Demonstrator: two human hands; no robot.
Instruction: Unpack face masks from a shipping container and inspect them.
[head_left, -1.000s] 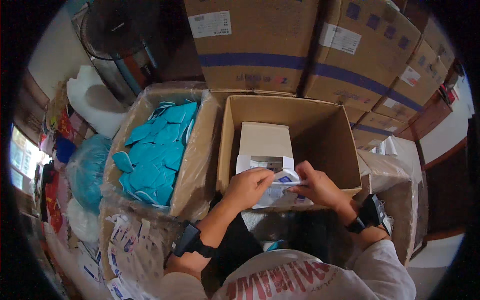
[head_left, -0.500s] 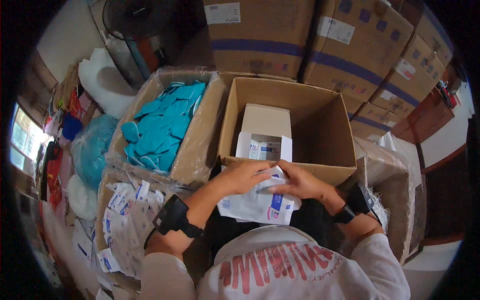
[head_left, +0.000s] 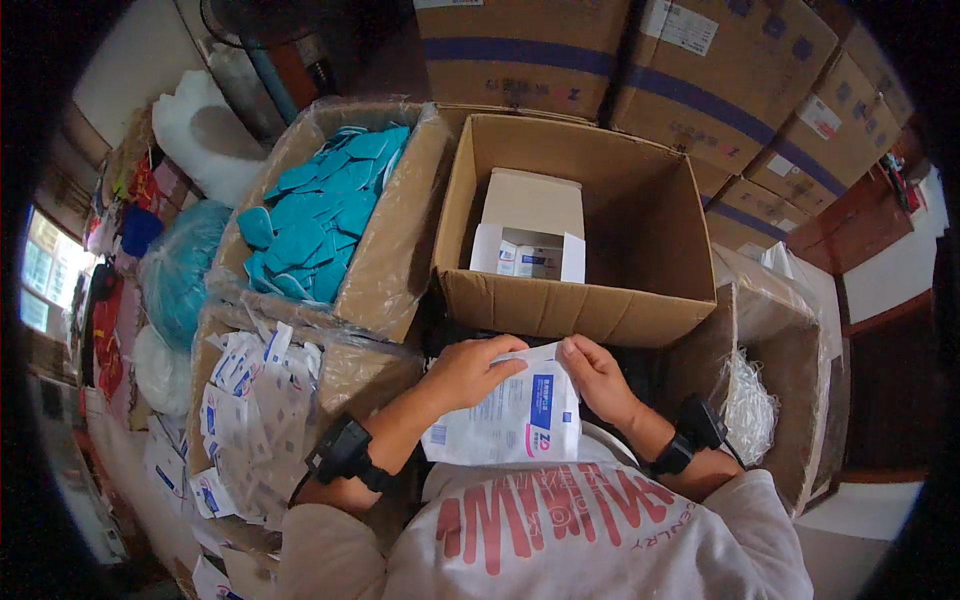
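Observation:
A white packet (head_left: 500, 425) with blue and pink print lies flat in front of my chest, its top edge between both hands. My left hand (head_left: 478, 372) pinches the packet's upper left part, thumb on the front face. At the upper right corner, my right hand (head_left: 600, 378) grips it between thumb and fingers. Just beyond my hands stands an open cardboard carton (head_left: 580, 308). Inside it sits a small white box (head_left: 535, 200) with its flap up and some printed packets showing in it. The packet's contents cannot be seen.
Left of the open carton is a plastic-lined carton of teal folded masks (head_left: 325, 220). Nearer, another holds many white packets (head_left: 262, 400). At right, a carton contains white cords (head_left: 748, 410). Sealed cartons (head_left: 700, 100) are stacked behind; a plastic bag (head_left: 185, 260) stands far left.
The packet has been turned more upright and squared toward me. My right hand has shifted from across its face to its upper right corner. The view has tilted downward.

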